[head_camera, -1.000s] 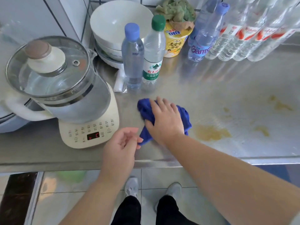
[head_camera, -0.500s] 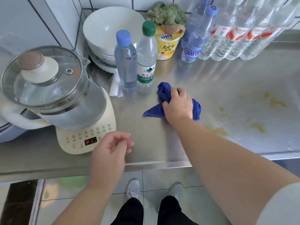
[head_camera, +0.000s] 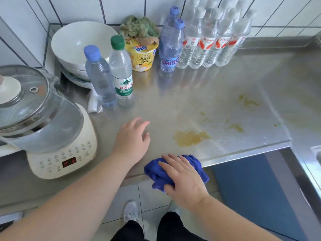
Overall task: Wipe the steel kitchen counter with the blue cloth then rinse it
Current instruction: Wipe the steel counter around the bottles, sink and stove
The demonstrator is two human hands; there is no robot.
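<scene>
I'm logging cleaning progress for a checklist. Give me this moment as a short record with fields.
surface: steel counter, yellow-brown stains unwiped
cloth: blue cloth at the counter's front edge, partly overhanging
right hand: right hand pressing on the cloth
left hand: left hand open, flat on the counter
nearby: kettle, bottles
rinse: not yet done

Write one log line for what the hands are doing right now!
right hand: pressing blue cloth at counter front edge | left hand: flat on counter, empty | yellow stains: not wiped
</scene>
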